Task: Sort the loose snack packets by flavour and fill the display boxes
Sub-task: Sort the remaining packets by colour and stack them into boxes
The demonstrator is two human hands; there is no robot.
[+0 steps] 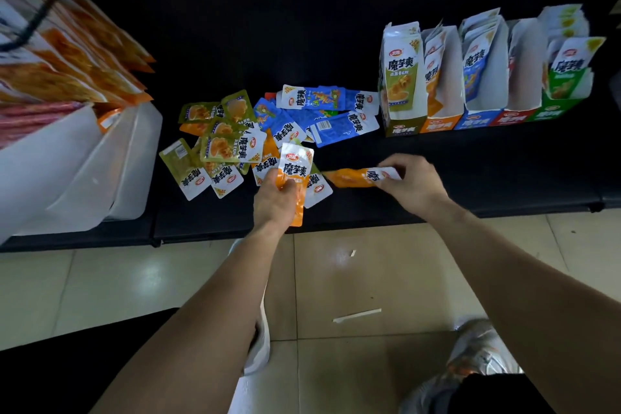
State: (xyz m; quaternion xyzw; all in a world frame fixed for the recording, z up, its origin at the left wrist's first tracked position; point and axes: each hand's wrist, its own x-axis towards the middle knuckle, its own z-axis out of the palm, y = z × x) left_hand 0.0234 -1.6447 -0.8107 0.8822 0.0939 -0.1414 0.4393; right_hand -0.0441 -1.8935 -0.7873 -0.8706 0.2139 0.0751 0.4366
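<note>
Snack sorting on a black bench (470,161): bins left, display boxes (452,77) right.
White bins (67,172) hold large orange bags (77,57). The five display boxes stand in a row, coloured olive, orange, blue, red and green, with packets upright in several. Loose olive packets (221,148) and blue packets (332,126) lie heaped between. The left grip (277,198) clasps orange packets (295,166) at the heap's near edge. The right grip (413,178) pinches another orange packet (349,177) by its white end.

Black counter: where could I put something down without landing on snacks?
Bare: the black counter top behind the heap, up to the row of cardboard display boxes, and the front strip right of the right hand, which pinches an orange packet. Crowded: the heap of green, blue and orange foil packets mid-left and the white plastic tubs at far left.
</note>
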